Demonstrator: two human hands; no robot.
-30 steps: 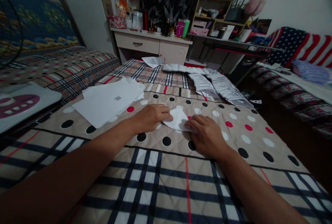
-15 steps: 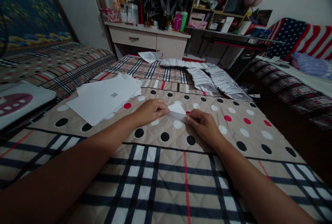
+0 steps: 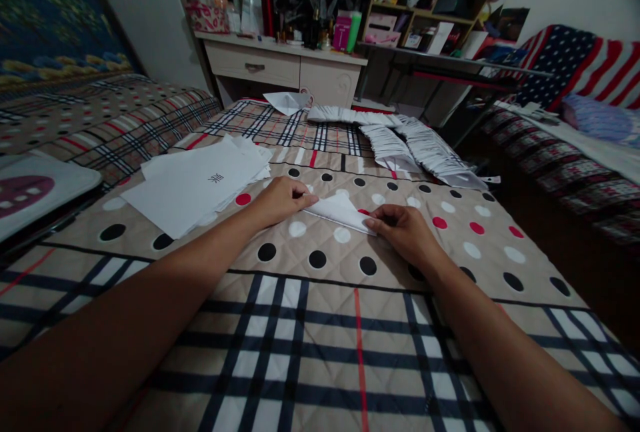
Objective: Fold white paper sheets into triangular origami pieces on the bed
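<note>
Between my hands, low over the dotted bedspread (image 3: 320, 315), is a small folded sheet of white paper (image 3: 339, 211) with a pointed top and a long straight front edge. My left hand (image 3: 286, 200) pinches its left end. The right end sits between the thumb and fingers of my right hand (image 3: 400, 224). Left of my left hand lies a loose stack of white paper sheets (image 3: 193, 185), the top one bearing a small dark mark. Farther back, rows of folded white papers (image 3: 435, 152) stand packed together on the bed.
One separate folded paper (image 3: 287, 103) lies at the bed's far edge. Behind it stands a white dresser (image 3: 253, 62) crowded with bottles and boxes. A white folding table (image 3: 45, 195) is at the left. On the right, a second bed (image 3: 590, 172) lies beyond a dark gap.
My hands have moved slightly apart, the left one leftward and the right one rightward. More of the folded paper now shows between them. The camera view has shifted a little.
</note>
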